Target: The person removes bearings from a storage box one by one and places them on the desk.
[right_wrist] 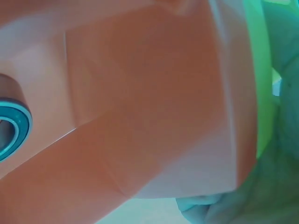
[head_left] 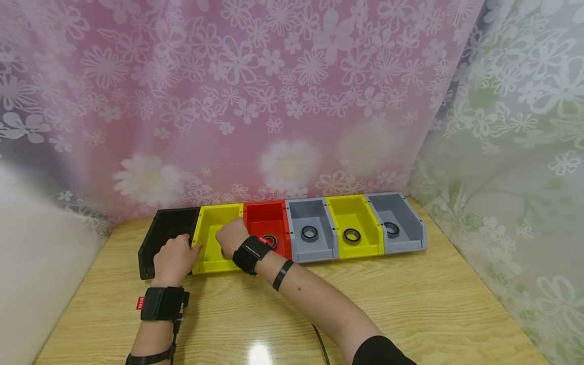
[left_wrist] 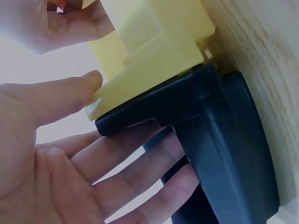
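A row of open-front plastic bins stands on the table. My left hand (head_left: 174, 257) grips the adjoining walls of the black bin (left_wrist: 205, 121) and the left yellow bin (left_wrist: 145, 70). Its thumb lies on the yellow side, its fingers on the black side. My right hand (head_left: 233, 237) is bent down over that yellow bin, beside the red bin (right_wrist: 154, 93). Its fingertips are mostly hidden, so what they hold cannot be told. A small dark edge shows under them. One bearing (right_wrist: 21, 126) lies in the red bin.
To the right, a grey bin (head_left: 315, 253), another yellow bin (head_left: 371, 249) and a second grey bin (head_left: 408, 247) hold one bearing each. A flowered curtain (head_left: 274, 101) hangs behind the row. A black cable (head_left: 321, 344) runs along the wooden table (head_left: 228, 319).
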`<state>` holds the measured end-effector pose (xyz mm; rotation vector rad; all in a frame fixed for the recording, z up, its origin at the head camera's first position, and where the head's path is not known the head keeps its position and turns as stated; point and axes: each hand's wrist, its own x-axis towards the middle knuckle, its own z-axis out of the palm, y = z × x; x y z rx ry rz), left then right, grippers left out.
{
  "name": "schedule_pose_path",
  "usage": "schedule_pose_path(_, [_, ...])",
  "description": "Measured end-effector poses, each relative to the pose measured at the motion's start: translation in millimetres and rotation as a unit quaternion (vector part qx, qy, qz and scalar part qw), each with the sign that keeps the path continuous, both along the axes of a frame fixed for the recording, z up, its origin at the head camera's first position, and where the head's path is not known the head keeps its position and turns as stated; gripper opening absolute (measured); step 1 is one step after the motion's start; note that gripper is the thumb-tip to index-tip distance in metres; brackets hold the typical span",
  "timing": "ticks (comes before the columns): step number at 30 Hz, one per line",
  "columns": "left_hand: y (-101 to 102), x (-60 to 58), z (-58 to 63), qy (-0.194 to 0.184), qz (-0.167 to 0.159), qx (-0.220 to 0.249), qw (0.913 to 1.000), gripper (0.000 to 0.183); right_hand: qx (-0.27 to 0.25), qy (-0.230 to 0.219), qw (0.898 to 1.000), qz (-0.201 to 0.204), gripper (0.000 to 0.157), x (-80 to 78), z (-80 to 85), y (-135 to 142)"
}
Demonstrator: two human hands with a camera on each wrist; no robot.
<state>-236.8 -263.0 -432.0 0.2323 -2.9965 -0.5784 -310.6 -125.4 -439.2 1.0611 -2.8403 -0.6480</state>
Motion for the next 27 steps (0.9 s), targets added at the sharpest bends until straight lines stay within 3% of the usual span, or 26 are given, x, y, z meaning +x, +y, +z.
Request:
schedule_pose_path(8, [0.6, 0.5, 0.6, 0.0, 0.002, 0.001, 1.0, 0.056, -0.009, -0.032, 0.999, 0.006, 0.02, 0.4, 6.5, 4.1])
schedule_pose_path(11, [0.6, 0.9, 1.0, -0.002, 0.002, 0.002, 1.0, 0.055, -0.039, -0.055, 0.998, 0.003, 0.019, 0.3, 9.7, 6.1])
schedule_pose_path(18, [0.9, 1.1, 2.5, -0.008, 0.004, 0.004, 1.0, 0.054, -0.114, -0.088, 0.99, -0.009, 0.038, -1.2, 14.7, 8.1])
schedule_pose_path(27, [0.6, 0.5, 1.7, -0.006, 0.002, 0.004, 1.0, 0.054, -0.209, -0.175, 0.962, -0.002, 0.036, 6.0, 38.8, 18.0])
